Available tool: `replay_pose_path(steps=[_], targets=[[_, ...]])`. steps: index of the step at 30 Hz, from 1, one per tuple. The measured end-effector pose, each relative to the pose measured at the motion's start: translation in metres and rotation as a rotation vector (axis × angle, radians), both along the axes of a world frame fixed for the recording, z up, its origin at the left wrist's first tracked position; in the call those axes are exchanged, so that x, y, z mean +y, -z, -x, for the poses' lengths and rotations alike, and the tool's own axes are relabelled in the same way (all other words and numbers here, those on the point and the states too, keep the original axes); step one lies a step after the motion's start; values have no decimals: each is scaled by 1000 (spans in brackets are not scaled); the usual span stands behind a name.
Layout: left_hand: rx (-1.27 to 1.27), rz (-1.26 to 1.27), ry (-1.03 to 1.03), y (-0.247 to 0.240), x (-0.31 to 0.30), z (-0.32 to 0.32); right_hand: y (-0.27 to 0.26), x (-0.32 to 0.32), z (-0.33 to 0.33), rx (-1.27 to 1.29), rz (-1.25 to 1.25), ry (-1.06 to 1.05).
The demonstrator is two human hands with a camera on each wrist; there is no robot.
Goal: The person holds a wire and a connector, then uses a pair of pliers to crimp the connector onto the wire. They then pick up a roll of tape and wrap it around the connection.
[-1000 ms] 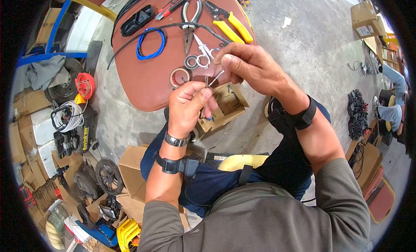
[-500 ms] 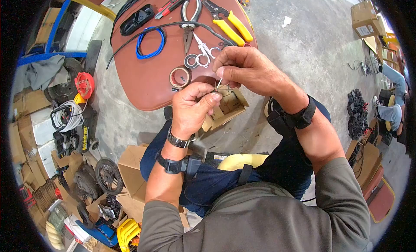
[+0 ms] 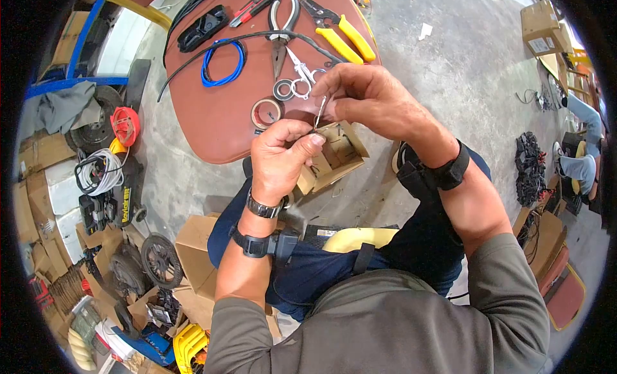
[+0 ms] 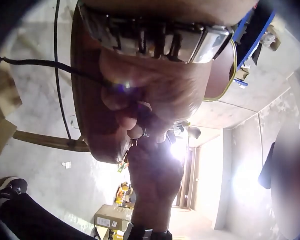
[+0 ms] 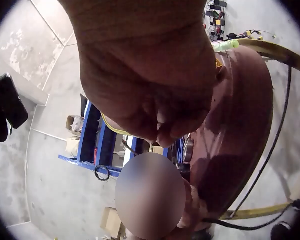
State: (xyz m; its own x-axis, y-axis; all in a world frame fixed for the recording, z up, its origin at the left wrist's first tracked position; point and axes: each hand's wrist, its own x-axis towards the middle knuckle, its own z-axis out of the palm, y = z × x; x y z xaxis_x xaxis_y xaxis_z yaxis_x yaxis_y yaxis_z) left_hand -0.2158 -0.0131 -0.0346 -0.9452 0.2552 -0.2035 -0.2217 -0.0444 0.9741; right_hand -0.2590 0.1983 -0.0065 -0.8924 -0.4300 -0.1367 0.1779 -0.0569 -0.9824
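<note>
Between the two hands runs a thin silvery-white wire (image 3: pixel 319 113), standing almost upright in the head view. Its lower end is pinched between thumb and forefinger of my left hand (image 3: pixel 277 156), where a bit of dark cable shows. My right hand (image 3: pixel 376 102) pinches the upper end with bent fingers. Just below them is an open cardboard box (image 3: pixel 350 165) with small dark scraps inside. Close by on the reddish-brown seat (image 3: pixel 205 129) lie a roll of tape (image 3: pixel 278 117), a small black roll (image 3: pixel 276 91) and scissors (image 3: pixel 300 68). In the wrist views the fingers hide the wire.
Farther up the seat are pliers (image 3: pixel 278 55), yellow-handled wire strippers (image 3: pixel 347 46), a blue coil of wire (image 3: pixel 204 75), a black cable (image 3: pixel 257 36), a black tool (image 3: pixel 203 30) and a red utility knife (image 3: pixel 252 10). Boxes and wheels (image 3: pixel 160 261) crowd the left floor.
My right hand has shifted slightly left and the wire has turned from slanting to nearly upright. The left hand has moved a little to the right. The tools stay in place.
</note>
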Motion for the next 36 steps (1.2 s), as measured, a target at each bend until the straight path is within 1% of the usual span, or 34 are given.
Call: replay_pose_path(steps=[2,5,11,16,19,25,28,31,34,36], targets=[[1,-6,-6,0,0,0,-1,0,0,-15,41,21],[-1,-1,-10,-1,1,0,0,0,2,-10,13,21],[12,-4,0,-3,1,1,-2,0,1,-25,53,43],[8,-9,-10,-3,2,1,-3,-1,0,22,21,69],[-17,-48,-81,-3,4,1,-1,-1,1,55,-2,60],[-32,-32,-78,-3,4,2,2,-2,1,100,-8,69],[-27,42,-64,-4,4,2,1,-1,1,146,-37,64],[33,62,-79,-5,7,1,2,0,2,167,-48,59],[4,114,-25,-11,5,0,2,1,1,156,-49,53],[24,122,5,-7,4,-1,2,1,1,164,-80,48]])
